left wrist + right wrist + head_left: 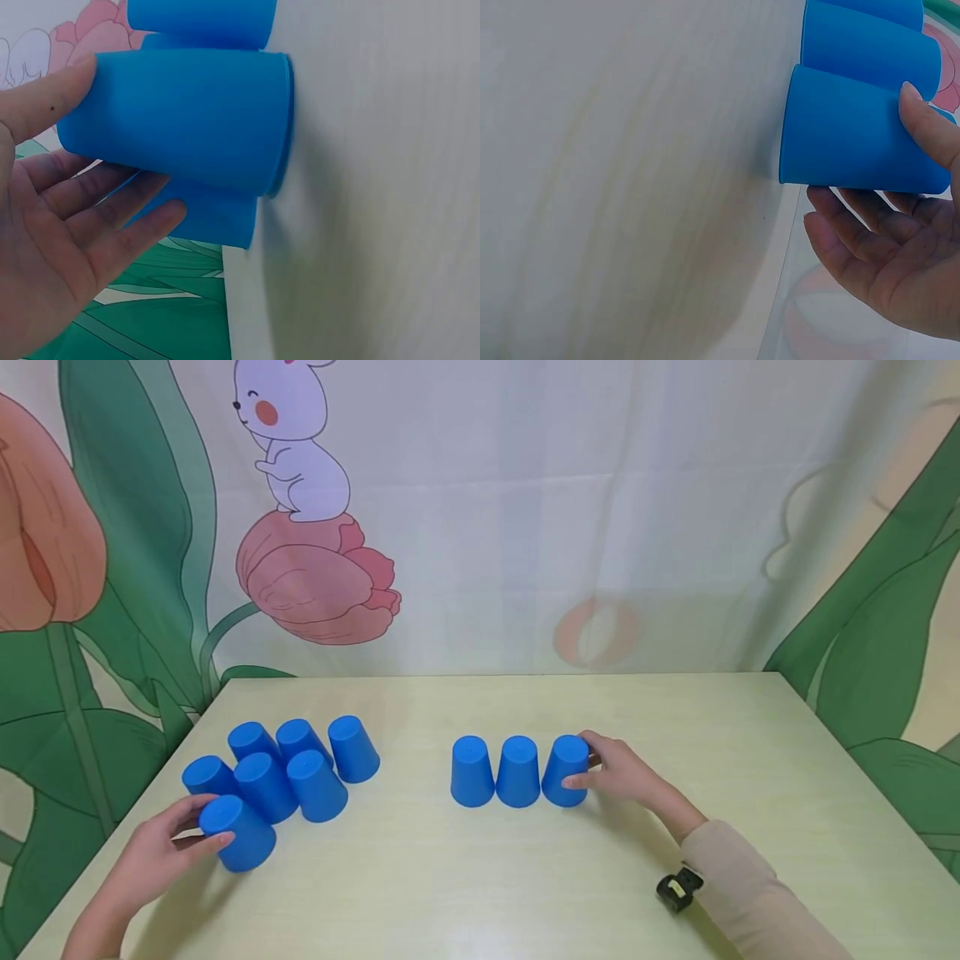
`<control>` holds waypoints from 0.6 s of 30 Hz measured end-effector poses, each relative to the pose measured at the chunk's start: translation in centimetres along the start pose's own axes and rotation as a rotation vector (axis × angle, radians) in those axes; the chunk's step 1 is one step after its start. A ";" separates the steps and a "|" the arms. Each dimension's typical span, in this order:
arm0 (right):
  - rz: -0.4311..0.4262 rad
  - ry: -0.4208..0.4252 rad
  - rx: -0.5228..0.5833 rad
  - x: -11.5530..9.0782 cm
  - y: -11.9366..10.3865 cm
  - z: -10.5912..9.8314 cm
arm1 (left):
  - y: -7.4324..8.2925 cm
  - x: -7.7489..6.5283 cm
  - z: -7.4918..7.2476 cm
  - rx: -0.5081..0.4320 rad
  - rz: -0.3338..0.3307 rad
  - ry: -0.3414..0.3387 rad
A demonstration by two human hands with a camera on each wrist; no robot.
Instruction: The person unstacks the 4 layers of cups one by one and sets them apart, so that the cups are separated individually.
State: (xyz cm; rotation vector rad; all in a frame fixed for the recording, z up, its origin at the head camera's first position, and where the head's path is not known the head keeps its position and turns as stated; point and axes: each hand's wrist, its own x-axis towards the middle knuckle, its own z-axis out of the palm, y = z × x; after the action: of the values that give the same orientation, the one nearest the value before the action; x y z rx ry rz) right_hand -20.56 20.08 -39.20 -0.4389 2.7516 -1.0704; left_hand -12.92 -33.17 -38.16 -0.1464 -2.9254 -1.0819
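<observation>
At the front of the left group stands an upside-down blue plastic cup (242, 839). My left hand (161, 852) grips it between thumb and fingers near its closed end, as the left wrist view also shows with the cup (180, 120). Whether its rim touches the table I cannot tell. My right hand (618, 770) holds the rightmost cup (562, 772) of a row of three, thumb on the near side and fingers at its right side. Beside it in the row are the middle cup (517, 774) and the left cup (472, 774), both upside down.
Several more upside-down blue cups (266, 787) stand close together behind the left hand's cup, on the pale wooden table (480, 885). A printed curtain (480, 527) hangs behind the table's far edge. A small black device (678, 889) sits at the right sleeve.
</observation>
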 end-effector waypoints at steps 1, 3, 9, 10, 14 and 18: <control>0.000 0.002 0.000 0.0 0.0 0.0 | -0.1 0.0 0.0 -0.001 -0.002 0.000; 0.002 0.005 0.002 0.0 0.0 0.0 | -0.4 0.0 0.1 -0.007 -0.012 -0.002; 0.000 0.008 0.011 -0.1 0.1 0.0 | -0.8 -0.1 0.1 -0.017 -0.038 -0.011; -0.006 0.004 0.010 0.0 0.1 0.0 | -0.8 -0.1 0.1 -0.009 -0.034 -0.003; 0.003 0.003 0.017 0.0 0.2 0.1 | -0.8 -0.1 -0.1 -0.008 0.018 0.057; 0.007 0.006 0.018 0.1 0.2 0.2 | -1.6 0.2 0.0 0.022 0.103 0.169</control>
State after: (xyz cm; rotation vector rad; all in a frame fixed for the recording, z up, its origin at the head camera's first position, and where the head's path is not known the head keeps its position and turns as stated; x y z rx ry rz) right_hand -20.59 20.02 -39.49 -0.4238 2.7445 -1.0958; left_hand -13.31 -34.39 -39.15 -0.1932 -2.7462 -0.9953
